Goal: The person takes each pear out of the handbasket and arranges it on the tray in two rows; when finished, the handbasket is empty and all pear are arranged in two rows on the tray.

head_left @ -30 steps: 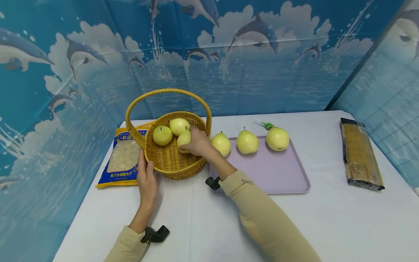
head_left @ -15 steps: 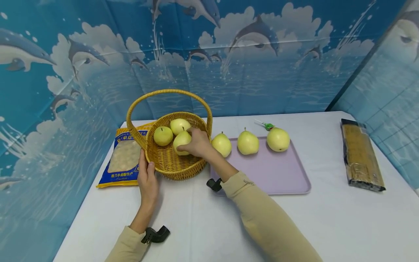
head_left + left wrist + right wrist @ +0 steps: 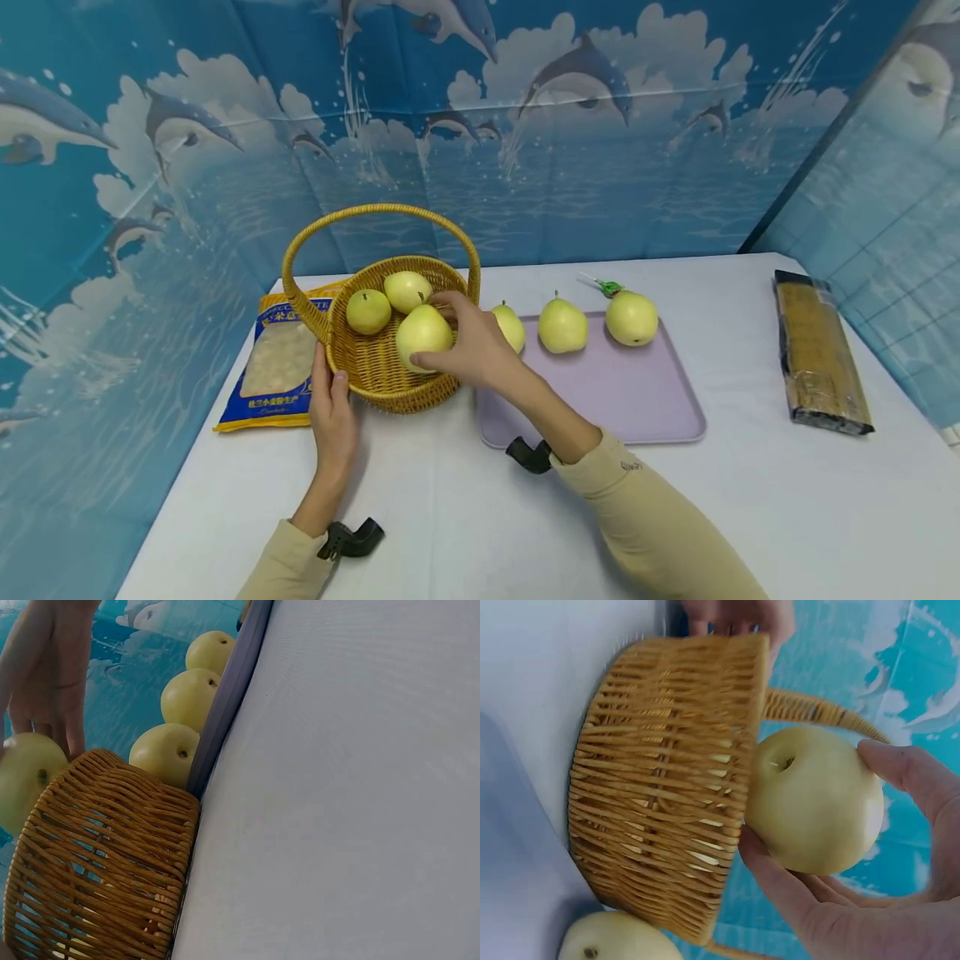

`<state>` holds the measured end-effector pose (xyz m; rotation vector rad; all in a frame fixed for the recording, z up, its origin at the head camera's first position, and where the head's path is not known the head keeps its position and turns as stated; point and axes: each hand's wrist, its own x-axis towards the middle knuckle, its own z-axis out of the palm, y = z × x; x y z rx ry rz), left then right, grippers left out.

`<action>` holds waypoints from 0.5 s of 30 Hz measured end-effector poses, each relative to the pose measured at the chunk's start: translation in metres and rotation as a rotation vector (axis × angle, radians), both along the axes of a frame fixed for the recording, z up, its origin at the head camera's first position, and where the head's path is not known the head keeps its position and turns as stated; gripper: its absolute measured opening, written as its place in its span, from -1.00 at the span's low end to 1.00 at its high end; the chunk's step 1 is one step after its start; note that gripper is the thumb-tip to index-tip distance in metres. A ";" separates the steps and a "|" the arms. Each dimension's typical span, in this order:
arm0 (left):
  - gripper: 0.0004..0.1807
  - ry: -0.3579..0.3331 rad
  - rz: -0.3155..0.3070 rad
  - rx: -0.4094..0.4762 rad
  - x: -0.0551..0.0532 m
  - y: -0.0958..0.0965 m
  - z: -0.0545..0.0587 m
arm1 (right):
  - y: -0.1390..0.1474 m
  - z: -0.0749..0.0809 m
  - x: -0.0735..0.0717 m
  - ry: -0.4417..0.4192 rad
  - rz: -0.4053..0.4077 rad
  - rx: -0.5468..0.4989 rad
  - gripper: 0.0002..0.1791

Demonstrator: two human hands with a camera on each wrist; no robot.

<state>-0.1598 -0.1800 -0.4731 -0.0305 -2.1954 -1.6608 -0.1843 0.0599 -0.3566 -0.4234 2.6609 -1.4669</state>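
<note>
In the head view my right hand [image 3: 483, 346] holds a yellow-green pear [image 3: 423, 337] between thumb and fingers, over the front right of the wicker basket [image 3: 405, 398]. The right wrist view shows this pear [image 3: 817, 799] level with the basket's rim, thumb on one side and fingers on the other. Two more pears, one at the left [image 3: 368, 312] and one at the back [image 3: 408, 291], lie inside the basket. My left hand [image 3: 333, 425] rests against the basket's left outer wall with its fingers extended.
Right of the basket is a lilac tray [image 3: 600, 400], with three pears [image 3: 562, 325] along its back edge. A small green item [image 3: 611, 288] lies behind them. A blue-and-yellow food bag [image 3: 277, 358] sits left of the basket; a brown flat pack [image 3: 822, 354] lies far right.
My right hand has raised the pear from inside the basket and brought it toward me and slightly right. The left hand keeps its place at the basket.
</note>
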 end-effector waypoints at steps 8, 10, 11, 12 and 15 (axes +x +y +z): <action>-0.37 0.003 -0.003 0.009 -0.001 0.001 -0.001 | 0.013 0.001 0.031 0.037 0.004 -0.061 -0.11; -0.37 0.007 -0.002 0.015 -0.001 0.001 -0.001 | 0.016 -0.001 0.037 0.026 0.015 -0.085 -0.12; -0.37 0.009 -0.003 0.019 -0.001 0.001 -0.001 | 0.018 -0.003 0.040 0.019 0.019 -0.095 -0.12; -0.37 0.011 -0.005 0.023 -0.001 0.001 -0.001 | 0.020 -0.003 0.043 0.011 0.022 -0.105 -0.12; -0.37 0.014 -0.013 0.027 0.000 -0.002 -0.001 | 0.026 -0.007 0.051 -0.011 0.021 -0.127 -0.12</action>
